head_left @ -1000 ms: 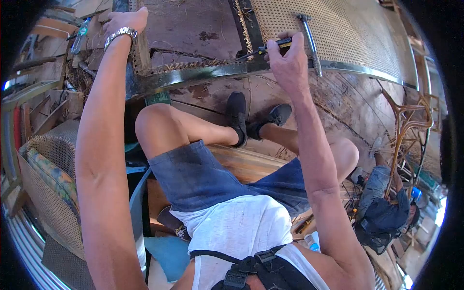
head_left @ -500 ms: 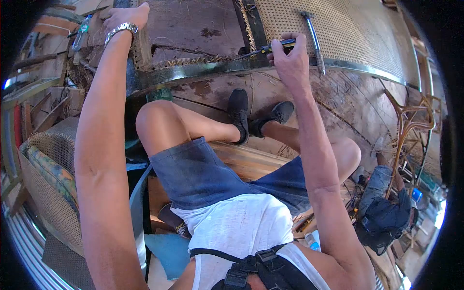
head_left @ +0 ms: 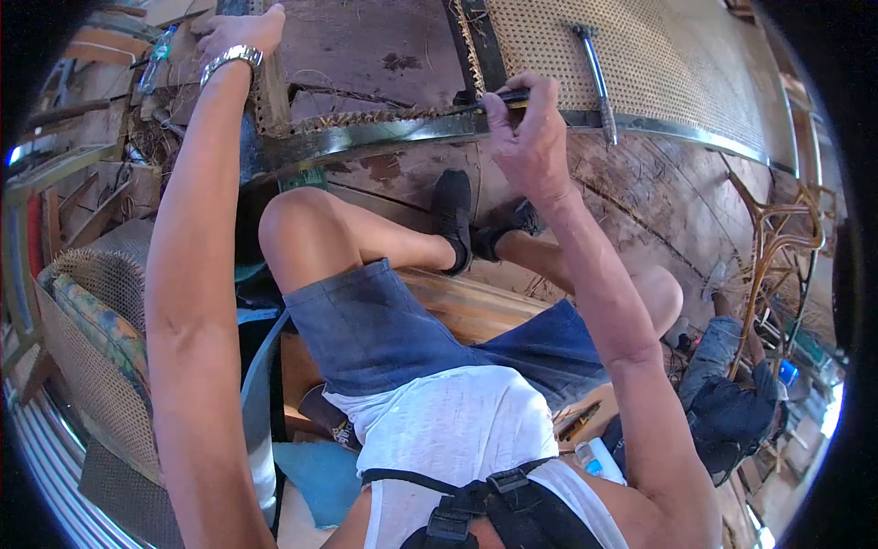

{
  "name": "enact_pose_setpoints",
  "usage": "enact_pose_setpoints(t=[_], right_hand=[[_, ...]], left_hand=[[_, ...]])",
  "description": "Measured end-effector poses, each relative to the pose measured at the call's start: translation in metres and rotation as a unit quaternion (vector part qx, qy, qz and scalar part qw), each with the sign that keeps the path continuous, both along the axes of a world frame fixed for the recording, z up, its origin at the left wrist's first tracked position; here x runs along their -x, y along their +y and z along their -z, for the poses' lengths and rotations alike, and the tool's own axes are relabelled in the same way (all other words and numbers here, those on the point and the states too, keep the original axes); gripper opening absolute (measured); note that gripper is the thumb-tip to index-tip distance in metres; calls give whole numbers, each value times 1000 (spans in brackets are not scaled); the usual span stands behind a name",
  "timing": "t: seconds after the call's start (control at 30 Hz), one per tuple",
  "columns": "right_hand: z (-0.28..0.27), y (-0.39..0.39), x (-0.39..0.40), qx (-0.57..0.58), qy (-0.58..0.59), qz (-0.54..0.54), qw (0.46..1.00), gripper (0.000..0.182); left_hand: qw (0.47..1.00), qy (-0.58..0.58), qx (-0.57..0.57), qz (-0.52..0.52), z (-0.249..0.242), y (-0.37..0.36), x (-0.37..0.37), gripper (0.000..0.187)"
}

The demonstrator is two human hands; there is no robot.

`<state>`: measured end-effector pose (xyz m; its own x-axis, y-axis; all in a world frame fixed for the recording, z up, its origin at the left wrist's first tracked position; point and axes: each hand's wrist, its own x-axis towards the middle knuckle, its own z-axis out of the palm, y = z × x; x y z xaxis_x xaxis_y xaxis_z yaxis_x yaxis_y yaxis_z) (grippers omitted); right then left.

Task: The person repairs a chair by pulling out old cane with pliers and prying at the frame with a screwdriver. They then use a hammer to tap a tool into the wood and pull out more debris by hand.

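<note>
My left hand [head_left: 240,35] is at the upper left, its thumb and fingers on either side of the dark wooden frame [head_left: 366,137], gripping it. Lower right of it, my right hand [head_left: 530,137] is closed around a screwdriver [head_left: 517,96] with a black and yellow handle. Its shaft points left along the frame's front rail, at a row of ragged cut cane ends [head_left: 375,114]. Exactly where the tip meets the wood is hard to make out. A hammer [head_left: 596,78] lies on the woven cane panel [head_left: 658,64] to the right of my right hand.
A curved rattan chair frame [head_left: 777,220] stands at the right, near another person [head_left: 732,393] seated low. To the left are a cane-backed seat [head_left: 101,339] and a plastic bottle [head_left: 157,59]. Cane scraps litter the floor. Tools [head_left: 581,421] lie beside my hip.
My right hand has shifted a little left and down with the screwdriver, along the front rail. My left hand stays on the frame, and the hammer has not moved.
</note>
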<state>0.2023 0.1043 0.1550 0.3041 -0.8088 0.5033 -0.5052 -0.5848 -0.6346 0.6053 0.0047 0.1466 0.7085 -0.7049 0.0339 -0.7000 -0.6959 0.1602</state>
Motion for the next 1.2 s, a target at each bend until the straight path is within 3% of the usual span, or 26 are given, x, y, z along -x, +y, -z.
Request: enact_pose_setpoints(t=[0.07,0.1,0.13,0.2,0.23,0.27,0.33,0.37,0.4,0.47,0.73,0.77,0.8,0.87,0.97,1.2], right_hand=[[-2,0,10,-221,-97,93,966,35],[16,-12,25,-259,-171,118,943,34],[28,-16,41,-255,-173,117,944,34],[48,-16,64,-453,-289,114,836,33],[56,-11,74,-464,-251,118,841,30],[55,-9,79,-466,-252,116,840,30],[55,0,90,-474,-25,4,880,29],[38,11,79,-455,36,-1,890,25],[38,20,71,-454,34,2,890,25],[41,33,57,-333,66,-82,937,23],[39,5,40,-242,188,-91,947,26],[5,5,34,-296,217,-79,927,33],[6,-1,36,-293,221,-78,927,33],[11,-11,39,-171,313,-116,927,42],[4,-18,35,-166,406,-146,887,48],[-2,-29,20,-218,452,-143,853,59]], left_hand=[[1000,8,10,3,2,1,4,122],[1000,18,19,5,0,2,8,122],[1000,17,23,5,-5,2,11,122],[997,69,31,8,-13,7,16,115],[997,67,29,6,-14,9,17,115],[997,71,32,6,-15,10,18,115],[997,74,32,8,-15,11,18,116],[998,59,24,2,-14,10,17,116],[999,46,17,-3,-16,7,19,115],[999,53,10,-2,-24,11,25,114],[997,74,-1,-13,-22,8,20,113],[998,69,-4,-13,-28,12,26,114],[998,64,-5,-13,-32,12,29,114],[998,62,-2,-15,-28,14,31,115],[998,60,3,-14,-33,14,32,115],[997,77,28,-3,-20,10,25,111]])
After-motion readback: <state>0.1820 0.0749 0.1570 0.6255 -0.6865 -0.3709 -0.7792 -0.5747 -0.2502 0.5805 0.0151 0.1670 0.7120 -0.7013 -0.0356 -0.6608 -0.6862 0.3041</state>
